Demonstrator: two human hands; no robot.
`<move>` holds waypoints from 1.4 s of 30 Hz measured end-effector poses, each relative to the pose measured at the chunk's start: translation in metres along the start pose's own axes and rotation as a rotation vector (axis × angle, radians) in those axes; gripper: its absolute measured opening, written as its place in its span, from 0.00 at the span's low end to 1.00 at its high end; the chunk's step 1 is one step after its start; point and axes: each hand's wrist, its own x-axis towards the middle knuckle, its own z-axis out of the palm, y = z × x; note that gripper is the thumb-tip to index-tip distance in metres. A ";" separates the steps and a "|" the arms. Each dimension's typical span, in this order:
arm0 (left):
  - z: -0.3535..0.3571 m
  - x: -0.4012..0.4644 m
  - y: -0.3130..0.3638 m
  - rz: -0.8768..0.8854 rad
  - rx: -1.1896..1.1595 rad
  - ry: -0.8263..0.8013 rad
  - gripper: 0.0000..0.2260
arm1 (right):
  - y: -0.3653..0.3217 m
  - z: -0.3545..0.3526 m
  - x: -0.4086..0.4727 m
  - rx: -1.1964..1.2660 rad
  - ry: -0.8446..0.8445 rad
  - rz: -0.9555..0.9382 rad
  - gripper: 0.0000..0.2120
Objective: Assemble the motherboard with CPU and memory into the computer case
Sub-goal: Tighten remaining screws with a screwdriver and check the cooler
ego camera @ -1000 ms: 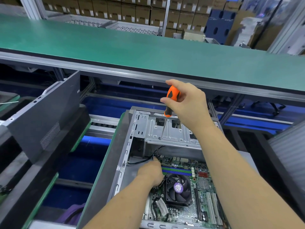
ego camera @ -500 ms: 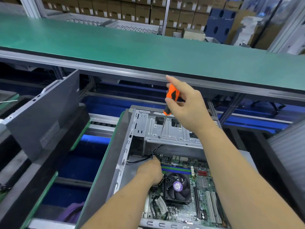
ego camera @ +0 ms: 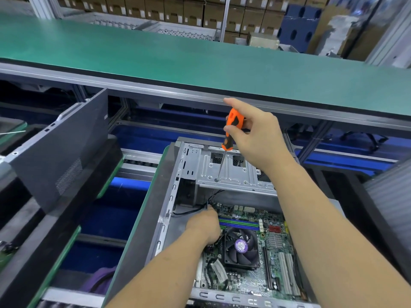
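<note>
Now, compared with half a second ago, the right hand (ego camera: 258,138) has loosened its wrap on the screwdriver (ego camera: 231,130), index finger raised and pointing toward the upper left of the frame, while the tool's thin steel shaft has stayed planted on the same spot of the drive cage (ego camera: 231,172). The left hand (ego camera: 204,225) has kept its place at the motherboard's far left corner.

The screwdriver's handle is orange with black grip inserts, pinched between thumb and curled fingers; its tip meets the ribbed, punched sheet metal of the silver cage at centre frame. The computer case (ego camera: 155,207), a grey open-sided steel box, lies flat in the lower centre. Inside it sits the green motherboard (ego camera: 251,283), carrying a black square CPU fan (ego camera: 241,246) with a purple hub label, and blue and green memory slots (ego camera: 240,223) just above it. The left hand is closed, fingertips pinching thin black cables (ego camera: 200,207) beside the board's upper edge.

A dark grey side panel (ego camera: 60,152) with a mesh vent leans at the left. A smooth green conveyor belt (ego camera: 200,56) crosses the upper frame, with stacked cardboard boxes (ego camera: 155,7) behind it.
</note>
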 end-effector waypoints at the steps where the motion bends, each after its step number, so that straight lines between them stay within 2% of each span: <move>1: 0.001 0.000 0.000 -0.001 0.000 0.004 0.35 | 0.000 -0.001 0.001 -0.045 0.009 0.007 0.25; 4: 0.001 -0.002 0.000 -0.014 -0.018 0.021 0.32 | -0.003 -0.001 0.002 -0.114 -0.006 -0.011 0.26; 8: 0.000 -0.007 0.001 -0.011 -0.049 0.045 0.11 | -0.006 0.002 -0.001 -0.023 -0.079 -0.016 0.26; 11: 0.001 -0.010 0.000 -0.014 -0.039 0.060 0.05 | -0.005 0.002 -0.002 0.049 -0.039 0.001 0.25; 14: 0.000 -0.007 0.001 -0.020 -0.026 0.073 0.05 | -0.003 0.001 -0.001 0.096 0.013 0.037 0.22; 18: 0.001 -0.005 0.002 0.002 0.009 0.072 0.05 | 0.000 0.003 0.002 0.018 0.147 0.035 0.12; 21: 0.002 -0.004 0.003 0.008 0.009 0.064 0.04 | -0.002 0.012 0.000 -0.092 0.275 -0.004 0.12; 23: 0.001 -0.003 0.003 0.012 0.004 0.072 0.03 | -0.006 0.021 0.003 -0.126 0.250 -0.010 0.15; 25: 0.002 -0.004 0.002 0.012 0.005 0.067 0.03 | -0.007 0.025 0.002 -0.150 0.162 0.010 0.26; 27: 0.003 -0.003 0.001 0.008 0.002 0.071 0.04 | -0.005 0.023 -0.001 -0.157 0.135 0.004 0.30; 33: 0.002 -0.003 0.000 0.021 0.005 0.084 0.02 | -0.001 0.017 -0.007 -0.204 0.171 -0.048 0.26; 38: 0.004 -0.001 0.000 0.026 0.003 0.090 0.06 | -0.003 0.011 -0.003 0.089 0.024 -0.041 0.20; 40: 0.004 0.000 -0.001 0.028 0.007 0.082 0.08 | -0.004 0.009 -0.005 0.242 0.029 0.023 0.18; 42: 0.005 0.000 -0.001 0.026 0.006 0.077 0.07 | -0.005 0.008 -0.007 0.269 0.047 0.038 0.19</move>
